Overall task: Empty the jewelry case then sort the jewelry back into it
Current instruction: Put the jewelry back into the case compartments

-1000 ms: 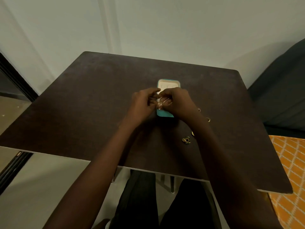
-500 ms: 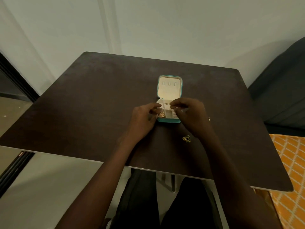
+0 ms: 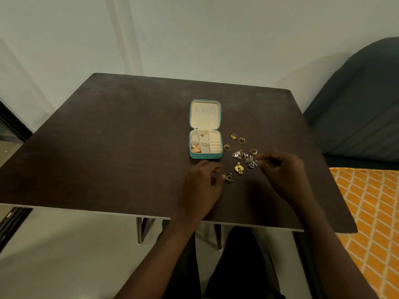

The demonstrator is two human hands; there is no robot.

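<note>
Jewelry half sorted, loose pieces lying near the desk's front edge

Nearest, the left hand (image 3: pixel 201 182) hovers with fingers loosely curled and holding nothing, just beside a dark charm (image 3: pixel 229 178); the right hand (image 3: pixel 282 171) pinches its fingers narrow at the silver cluster (image 3: pixel 250 161), though whether it grips I cannot tell. A careless sweep could knock the gold sun charm (image 3: pixel 239 168) or the rings (image 3: pixel 241 140) off the desk (image 3: pixel 108 147). Farthest, the open teal case (image 3: pixel 205 156) already holds gold pieces in one compartment; small items could land in the wrong slot.
</note>
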